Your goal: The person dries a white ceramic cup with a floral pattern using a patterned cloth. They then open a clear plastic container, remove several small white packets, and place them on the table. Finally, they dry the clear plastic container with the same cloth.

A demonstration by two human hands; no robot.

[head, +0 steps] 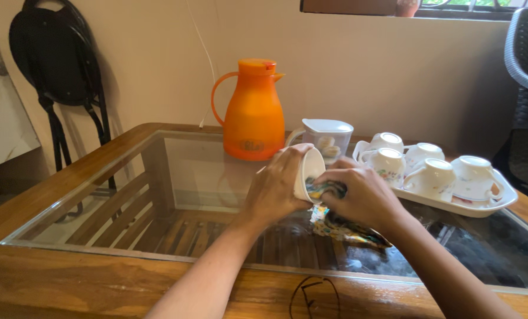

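White cup [309,172] gripped in left hand [274,188] above glass tabletop [187,177], tipped sideways, mouth facing right. Right hand [364,196], closed on patterned cloth [330,190], pressed into mouth.

orange flask [253,112], white cup [309,172], multicoloured patterned cloth [341,224]

No packages, labels, signs or screens are in view.
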